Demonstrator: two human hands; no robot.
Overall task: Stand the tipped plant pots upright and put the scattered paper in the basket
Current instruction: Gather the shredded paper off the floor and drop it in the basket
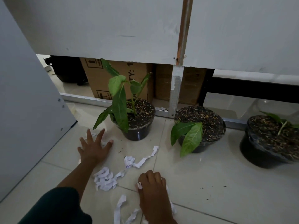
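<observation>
All 3 plant pots (139, 120) stand upright along the wall, so the paper step is in hand. The left hand (94, 148) lies spread, fingers splayed, over a scrap on the floor tiles (210, 183); the right hand (152, 183) is curled, pinching crumpled paper (139, 185). More crumpled paper scraps (105, 179) lie between them. No basket is in view, so next: gather, then find it.
</observation>
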